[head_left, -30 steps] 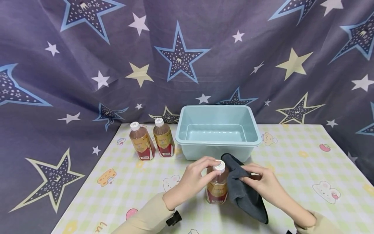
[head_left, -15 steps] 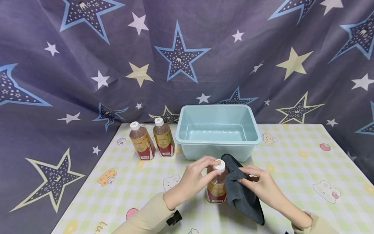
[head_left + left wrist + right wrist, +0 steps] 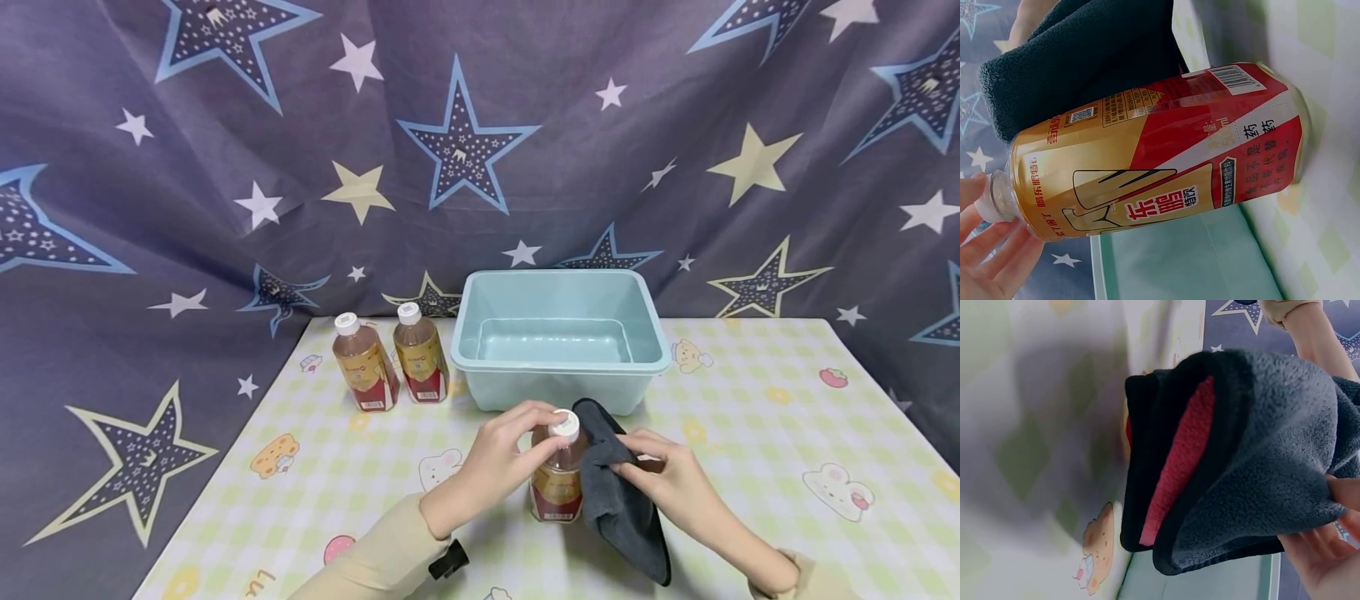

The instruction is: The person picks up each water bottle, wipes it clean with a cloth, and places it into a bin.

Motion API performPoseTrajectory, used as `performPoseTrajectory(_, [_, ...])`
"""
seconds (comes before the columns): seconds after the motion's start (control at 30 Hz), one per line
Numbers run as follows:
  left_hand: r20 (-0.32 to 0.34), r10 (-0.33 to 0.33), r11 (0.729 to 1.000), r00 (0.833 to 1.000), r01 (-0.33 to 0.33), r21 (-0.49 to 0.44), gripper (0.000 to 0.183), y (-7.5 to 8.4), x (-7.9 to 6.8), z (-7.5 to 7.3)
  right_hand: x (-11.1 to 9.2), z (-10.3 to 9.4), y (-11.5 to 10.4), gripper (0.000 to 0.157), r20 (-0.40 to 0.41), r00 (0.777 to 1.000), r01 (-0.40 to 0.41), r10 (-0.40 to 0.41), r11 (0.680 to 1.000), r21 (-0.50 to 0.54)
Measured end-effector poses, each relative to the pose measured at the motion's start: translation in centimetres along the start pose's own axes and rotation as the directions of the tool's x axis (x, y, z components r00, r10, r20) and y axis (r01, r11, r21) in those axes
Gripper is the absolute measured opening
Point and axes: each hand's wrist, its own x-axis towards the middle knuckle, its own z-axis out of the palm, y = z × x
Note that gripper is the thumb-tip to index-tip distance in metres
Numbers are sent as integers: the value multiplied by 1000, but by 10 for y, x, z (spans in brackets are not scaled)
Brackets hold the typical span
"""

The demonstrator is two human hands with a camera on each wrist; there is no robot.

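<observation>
Black-edged cloth (image 3: 619, 508) beside bottle (image 3: 556, 487), tub (image 3: 558, 367) behind

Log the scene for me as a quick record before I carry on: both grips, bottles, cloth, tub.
Left grip: holds the near bottle by its white cap
Right grip: pinches the cloth
Near bottle: upright on the table
Cloth: dark grey, folded, red inside, beside the near bottle
Tub: pale blue, behind the near bottle
Other bottles: two, upright, capped, left of the tub
</observation>
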Motion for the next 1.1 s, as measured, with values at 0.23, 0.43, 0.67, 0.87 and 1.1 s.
performPoseTrajectory(0.23, [-4, 1, 1000, 1000, -1, -8, 19, 0, 0, 1, -6, 3, 9, 22, 34, 999, 30, -29, 999, -16])
performPoseTrajectory(0.43, [-11, 3, 1000, 1000, -3, -4, 19, 0, -1, 2, -10, 6, 17, 20, 81, 995, 64, -60, 997, -41])
performPoseTrajectory(0.67, [-10, 0, 1000, 1000, 0, -11, 19, 1, -1, 2, -11, 7, 23, 19, 141, 985, 116, -104, 990, -84])
performPoseTrajectory(0.87, [-7, -4, 1000, 1000, 4, -13, 19, 0, -2, 2, -10, 8, 23, 22, 213, 976, 103, -50, 964, -245])
performPoseTrajectory(1.1, [-9, -13, 1000, 1000, 12, -14, 19, -1, -2, 1, -11, 11, 27, 24, 313, 949, 93, 37, 915, -391])
